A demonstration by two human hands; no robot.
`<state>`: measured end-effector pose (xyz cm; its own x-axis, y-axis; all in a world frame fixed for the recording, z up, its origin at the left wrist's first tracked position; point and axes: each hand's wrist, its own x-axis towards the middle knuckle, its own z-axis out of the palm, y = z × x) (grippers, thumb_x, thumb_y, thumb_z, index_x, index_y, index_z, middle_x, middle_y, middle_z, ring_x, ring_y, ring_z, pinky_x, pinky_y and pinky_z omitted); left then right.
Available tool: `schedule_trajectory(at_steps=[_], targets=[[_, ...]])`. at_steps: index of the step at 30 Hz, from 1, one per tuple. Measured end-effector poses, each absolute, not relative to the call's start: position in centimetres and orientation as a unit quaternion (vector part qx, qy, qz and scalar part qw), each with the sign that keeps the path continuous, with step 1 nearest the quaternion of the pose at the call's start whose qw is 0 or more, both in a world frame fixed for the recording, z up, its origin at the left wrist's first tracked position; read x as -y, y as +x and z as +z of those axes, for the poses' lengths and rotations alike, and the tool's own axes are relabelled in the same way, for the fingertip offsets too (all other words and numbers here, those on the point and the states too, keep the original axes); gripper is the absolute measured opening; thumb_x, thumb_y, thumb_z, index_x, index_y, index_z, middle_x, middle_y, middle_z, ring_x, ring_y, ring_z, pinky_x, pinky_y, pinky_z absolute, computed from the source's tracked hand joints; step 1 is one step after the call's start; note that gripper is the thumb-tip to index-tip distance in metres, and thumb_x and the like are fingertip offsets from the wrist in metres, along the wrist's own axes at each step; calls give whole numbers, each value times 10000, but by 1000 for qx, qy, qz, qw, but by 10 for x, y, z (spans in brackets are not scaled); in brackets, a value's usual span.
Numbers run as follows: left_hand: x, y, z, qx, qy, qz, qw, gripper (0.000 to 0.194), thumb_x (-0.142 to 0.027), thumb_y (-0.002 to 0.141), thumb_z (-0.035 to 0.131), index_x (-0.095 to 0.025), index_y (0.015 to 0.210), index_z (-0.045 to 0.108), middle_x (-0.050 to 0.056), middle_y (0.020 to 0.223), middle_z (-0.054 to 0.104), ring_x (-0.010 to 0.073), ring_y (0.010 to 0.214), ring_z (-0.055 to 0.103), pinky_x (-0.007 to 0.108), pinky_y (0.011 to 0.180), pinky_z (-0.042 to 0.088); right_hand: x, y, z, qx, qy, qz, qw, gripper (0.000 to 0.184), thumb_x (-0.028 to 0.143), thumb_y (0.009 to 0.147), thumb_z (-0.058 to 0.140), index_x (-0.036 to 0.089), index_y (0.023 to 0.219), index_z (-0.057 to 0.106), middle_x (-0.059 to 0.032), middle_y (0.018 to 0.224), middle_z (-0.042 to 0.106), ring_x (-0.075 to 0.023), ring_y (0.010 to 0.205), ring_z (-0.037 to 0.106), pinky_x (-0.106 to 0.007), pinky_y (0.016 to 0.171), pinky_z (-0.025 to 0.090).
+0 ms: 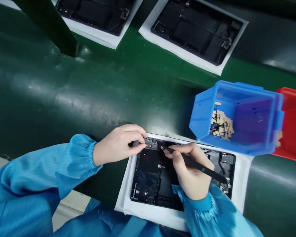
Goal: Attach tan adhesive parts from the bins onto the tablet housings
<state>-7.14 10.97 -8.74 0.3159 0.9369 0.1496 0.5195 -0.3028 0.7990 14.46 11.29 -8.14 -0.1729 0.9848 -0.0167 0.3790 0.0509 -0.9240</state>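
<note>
An opened black tablet-like device (146, 174), its inner side up, lies on a white sheet (160, 215) in front of me. My left hand (120, 144) is at its upper left corner, thumb and fingers closed together beside a small dark part (148, 142). What sits between those fingertips is too small to make out. In my right hand (193, 171) is a pair of black tweezers (202, 168), held like a pen. The tweezers' tips point left into the device's upper edge, close to my left fingertips. My right hand covers the middle of the device.
A blue bin (204, 113) with small tan pieces and black wires (222, 126) stands just beyond the device, a red bin (292, 121) beside it. Two similar black devices (197, 31) (96, 13) lie on white sheets at the back. A dark green post (51, 26) rises at upper left.
</note>
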Motion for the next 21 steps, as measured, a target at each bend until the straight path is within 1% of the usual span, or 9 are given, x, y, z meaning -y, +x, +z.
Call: schedule_trajectory(at_steps=[9, 21], targets=[[-110, -71, -86, -491, 739, 315, 336, 92, -132, 822, 598, -148, 735, 625, 37, 929, 681, 116, 853, 645, 227, 799, 520, -117, 147, -81, 633, -535, 444, 341, 31, 190, 808, 614, 200, 783, 600, 17, 681, 670, -141, 618, 687, -202, 569, 538], [-111, -71, -85, -493, 739, 313, 337, 81, -130, 822, 601, -157, 751, 628, 33, 922, 679, 116, 846, 642, 230, 785, 525, -117, 147, -83, 643, -542, 429, 330, 29, 181, 794, 622, 200, 801, 601, 17, 689, 682, -145, 612, 687, -202, 534, 521]])
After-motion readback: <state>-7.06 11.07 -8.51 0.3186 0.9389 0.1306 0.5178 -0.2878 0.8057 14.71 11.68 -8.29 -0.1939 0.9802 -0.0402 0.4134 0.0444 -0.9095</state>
